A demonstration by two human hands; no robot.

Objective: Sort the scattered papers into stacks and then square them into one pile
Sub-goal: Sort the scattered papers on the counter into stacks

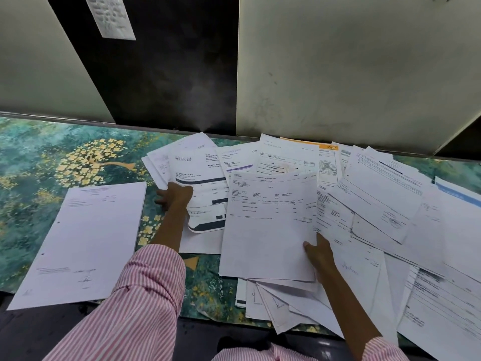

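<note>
Scattered papers (364, 204) overlapping on green floral tabletop (31, 162) center-right, neat stack (86, 241) apart at left, left hand (175, 196) fingers spread flat on a sheet's edge, right hand (319, 252) pinching lifted sheet (269, 225) w/ thumb on top, pink-striped sleeves (140, 295).

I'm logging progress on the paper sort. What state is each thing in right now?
Left stack: squared, lying apart from the rest on the tablecloth.
Scattered papers: unsorted, overlapping, fanned at many angles.
Top sheet: face up, held at its right edge.
Left hand: resting on the sheets at the heap's left edge.
Right hand: thumb on the top sheet.
</note>
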